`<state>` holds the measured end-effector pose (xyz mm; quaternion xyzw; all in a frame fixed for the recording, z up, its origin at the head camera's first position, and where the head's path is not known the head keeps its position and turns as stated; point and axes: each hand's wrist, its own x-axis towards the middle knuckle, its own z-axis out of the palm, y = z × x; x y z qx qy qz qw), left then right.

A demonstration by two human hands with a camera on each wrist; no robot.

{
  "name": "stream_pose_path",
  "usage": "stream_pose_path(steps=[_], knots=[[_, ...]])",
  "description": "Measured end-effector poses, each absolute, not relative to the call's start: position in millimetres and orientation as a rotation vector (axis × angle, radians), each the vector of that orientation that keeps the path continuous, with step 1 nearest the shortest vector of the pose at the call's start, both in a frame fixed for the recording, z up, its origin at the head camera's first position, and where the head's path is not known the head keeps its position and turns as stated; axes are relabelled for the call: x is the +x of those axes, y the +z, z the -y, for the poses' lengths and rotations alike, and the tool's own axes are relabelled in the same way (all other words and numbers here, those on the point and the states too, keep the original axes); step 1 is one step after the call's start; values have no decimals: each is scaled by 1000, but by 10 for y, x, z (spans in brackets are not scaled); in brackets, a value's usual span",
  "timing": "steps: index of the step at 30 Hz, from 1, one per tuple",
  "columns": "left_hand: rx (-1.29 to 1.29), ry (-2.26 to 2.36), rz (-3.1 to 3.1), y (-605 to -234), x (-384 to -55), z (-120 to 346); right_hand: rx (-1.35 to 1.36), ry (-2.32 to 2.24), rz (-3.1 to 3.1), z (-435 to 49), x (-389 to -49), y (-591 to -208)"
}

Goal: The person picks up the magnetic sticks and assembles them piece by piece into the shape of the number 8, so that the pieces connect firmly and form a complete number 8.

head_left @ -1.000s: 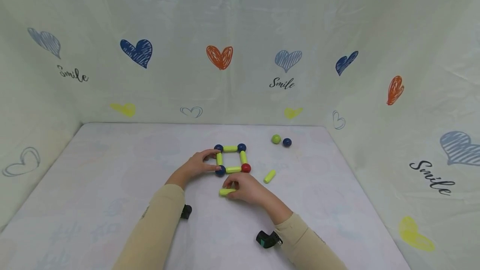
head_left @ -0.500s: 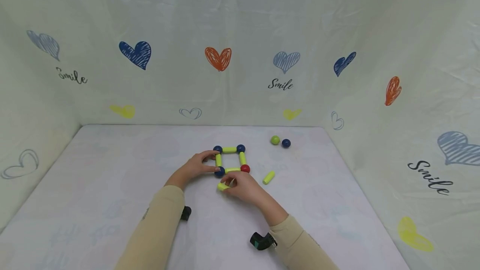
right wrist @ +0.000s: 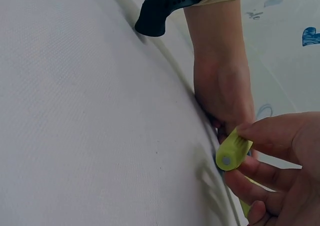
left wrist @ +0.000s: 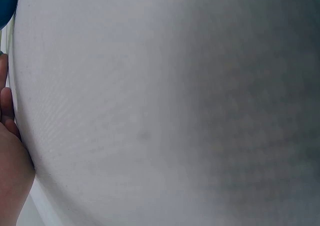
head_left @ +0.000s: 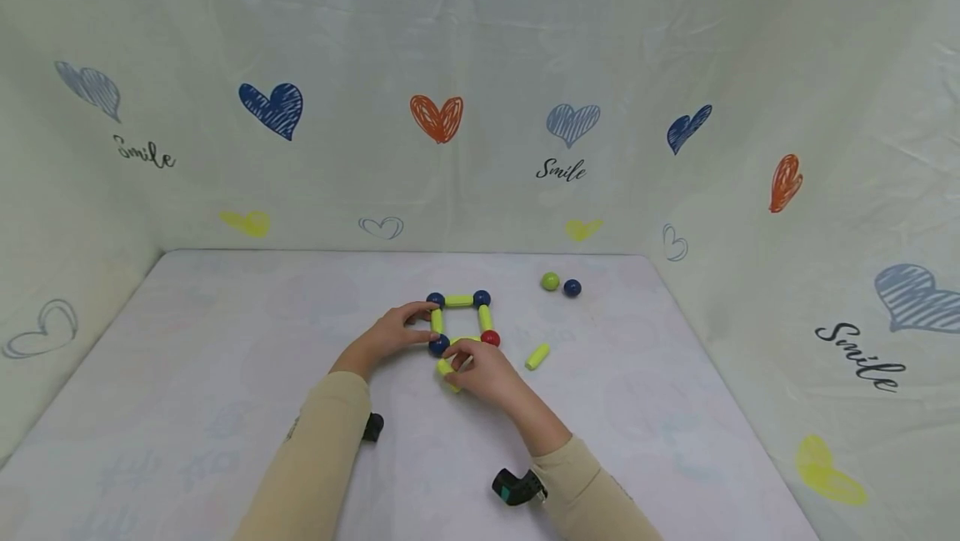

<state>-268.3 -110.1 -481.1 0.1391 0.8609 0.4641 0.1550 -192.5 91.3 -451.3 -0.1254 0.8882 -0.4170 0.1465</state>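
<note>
On the table, yellow-green magnetic rods and balls form a square: blue balls at far left (head_left: 435, 299), far right (head_left: 482, 298) and near left (head_left: 438, 346), a red ball (head_left: 490, 338) at near right. My left hand (head_left: 385, 335) holds the square's left side between thumb and fingers, thumb at the near-left ball. Just in front of that ball, my right hand (head_left: 486, 374) pinches another yellow-green magnetic rod (head_left: 445, 368). The right wrist view shows the grey end of this rod (right wrist: 232, 152). Part of the square's near rod is hidden behind the right fingers.
A loose rod (head_left: 537, 356) lies right of the square. Farther back rest a green ball (head_left: 551, 281) and another blue ball (head_left: 572, 288). A heart-printed cloth (head_left: 502, 207) rises behind the white table (head_left: 225, 341).
The right hand has shifted slightly left and forward. Its rod has turned from lying sideways to angling up toward the near-left blue ball. The left hand keeps its place.
</note>
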Motion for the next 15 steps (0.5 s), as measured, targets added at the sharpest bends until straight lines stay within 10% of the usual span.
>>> stream_pose_path(steps=[15], knots=[[375,1298,-2487,-4792,-2682,1090,-225,-1361,-2527,-825,-1901,-4597]])
